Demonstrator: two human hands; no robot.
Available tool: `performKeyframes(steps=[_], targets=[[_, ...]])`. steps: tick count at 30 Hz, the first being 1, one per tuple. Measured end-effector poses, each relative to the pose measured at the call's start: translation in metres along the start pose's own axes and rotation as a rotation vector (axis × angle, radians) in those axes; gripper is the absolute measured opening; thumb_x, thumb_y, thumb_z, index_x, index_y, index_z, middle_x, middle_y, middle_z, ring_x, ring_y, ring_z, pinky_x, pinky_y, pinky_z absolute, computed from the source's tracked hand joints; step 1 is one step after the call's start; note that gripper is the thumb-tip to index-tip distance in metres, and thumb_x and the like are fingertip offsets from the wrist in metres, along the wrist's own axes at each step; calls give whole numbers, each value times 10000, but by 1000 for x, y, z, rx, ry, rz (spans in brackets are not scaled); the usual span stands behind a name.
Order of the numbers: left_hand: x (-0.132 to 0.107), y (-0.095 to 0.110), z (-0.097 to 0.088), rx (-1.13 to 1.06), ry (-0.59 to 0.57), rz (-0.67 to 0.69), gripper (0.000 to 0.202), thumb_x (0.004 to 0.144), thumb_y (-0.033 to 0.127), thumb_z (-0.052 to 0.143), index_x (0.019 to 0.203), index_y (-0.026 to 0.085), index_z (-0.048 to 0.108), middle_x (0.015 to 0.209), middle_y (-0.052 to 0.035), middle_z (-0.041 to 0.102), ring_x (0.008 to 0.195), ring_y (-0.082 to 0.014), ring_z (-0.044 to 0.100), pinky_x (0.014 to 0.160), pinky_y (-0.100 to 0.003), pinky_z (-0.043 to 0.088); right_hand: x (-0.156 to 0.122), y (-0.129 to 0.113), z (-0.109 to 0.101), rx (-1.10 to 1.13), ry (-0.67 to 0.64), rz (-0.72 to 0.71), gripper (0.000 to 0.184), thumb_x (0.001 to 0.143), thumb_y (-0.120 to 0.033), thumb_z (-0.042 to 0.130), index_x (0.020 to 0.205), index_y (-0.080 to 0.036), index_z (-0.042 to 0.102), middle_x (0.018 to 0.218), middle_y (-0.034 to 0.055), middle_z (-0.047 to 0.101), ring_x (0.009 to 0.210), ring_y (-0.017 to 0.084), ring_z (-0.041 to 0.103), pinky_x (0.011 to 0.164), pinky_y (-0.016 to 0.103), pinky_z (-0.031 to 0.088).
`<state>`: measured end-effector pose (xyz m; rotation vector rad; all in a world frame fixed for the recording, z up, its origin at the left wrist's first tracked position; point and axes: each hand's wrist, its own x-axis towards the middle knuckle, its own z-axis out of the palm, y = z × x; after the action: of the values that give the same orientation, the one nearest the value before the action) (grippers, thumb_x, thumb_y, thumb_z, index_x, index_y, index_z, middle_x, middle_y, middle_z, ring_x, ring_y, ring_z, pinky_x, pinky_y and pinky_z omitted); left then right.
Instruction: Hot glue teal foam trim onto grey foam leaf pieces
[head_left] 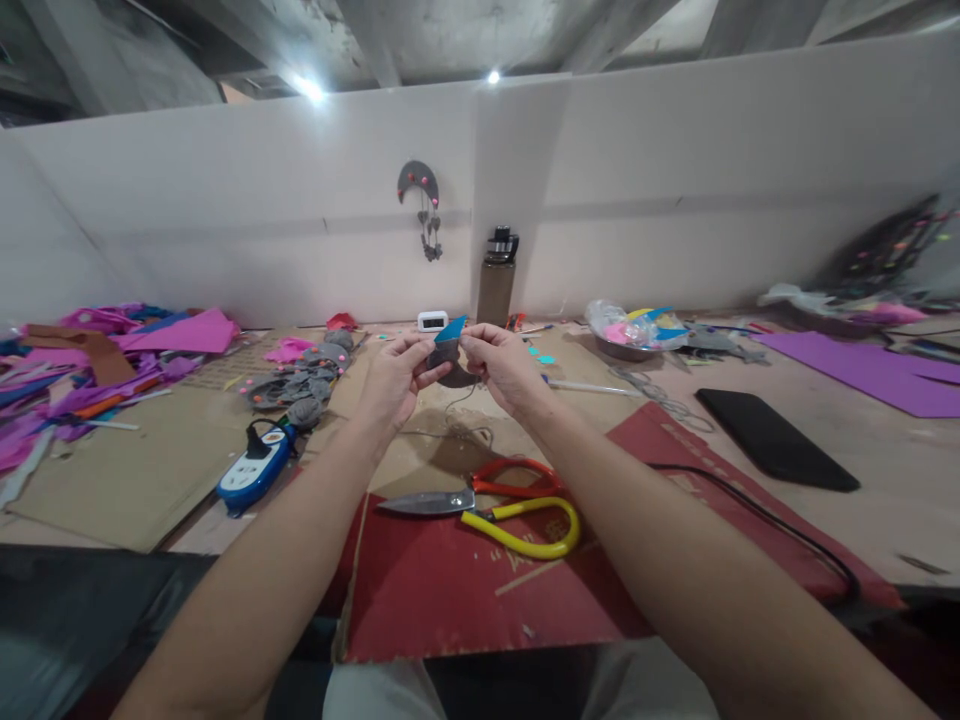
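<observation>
Above the middle of the table, my left hand [399, 375] and my right hand [501, 365] meet around a small grey felt piece [445, 352] with a blue felt piece [452, 331] against its upper side. My left fingers grip the left edge. My right thumb and forefinger pinch the right edge, where the two pieces meet, partly hiding it. Grey cord [465, 432] lies beneath my hands. Nearer me, scissors [480, 505] with one red and one yellow handle lie on a red cardboard sheet [450, 610], blades pointing left.
Felt scraps [187, 335] and a power strip [257, 470] lie left, beside grey felt pieces [304, 380]. A bottle [496, 280] and small white clock [432, 321] stand behind. A bowl [634, 350], black phone [776, 438] and purple sheet [870, 370] are right.
</observation>
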<state>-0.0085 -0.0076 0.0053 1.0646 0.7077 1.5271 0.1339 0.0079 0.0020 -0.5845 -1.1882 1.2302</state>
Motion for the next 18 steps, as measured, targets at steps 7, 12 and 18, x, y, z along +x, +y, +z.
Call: performKeyframes(steps=[7, 12, 18], targets=[[1, 2, -1, -36, 19, -42, 145, 651, 172, 722, 735, 148, 606, 714, 27, 627, 652, -85, 624, 761, -294, 577, 1, -3, -3, 12, -53, 13, 187, 615, -308, 716, 712, -176, 624, 523, -76, 408, 491, 53, 313, 505, 236, 225], [0, 3, -1, -24, 9, -52, 161, 649, 188, 729, 739, 151, 601, 750, 9, 654, 691, -106, 648, 745, -294, 578, 1, -6, -2, -60, -53, -1, 227, 620, -366, 732, 686, -180, 620, 569, -62, 450, 509, 54, 306, 504, 240, 223], [-7, 7, 5, 119, -80, 98, 195, 653, 243, 746, 787, 142, 647, 839, -28, 681, 803, -142, 657, 825, -335, 555, 3, -7, -6, -68, -63, 19, 253, 609, -372, 758, 709, -182, 624, 609, -60, 486, 520, 52, 315, 504, 226, 231]])
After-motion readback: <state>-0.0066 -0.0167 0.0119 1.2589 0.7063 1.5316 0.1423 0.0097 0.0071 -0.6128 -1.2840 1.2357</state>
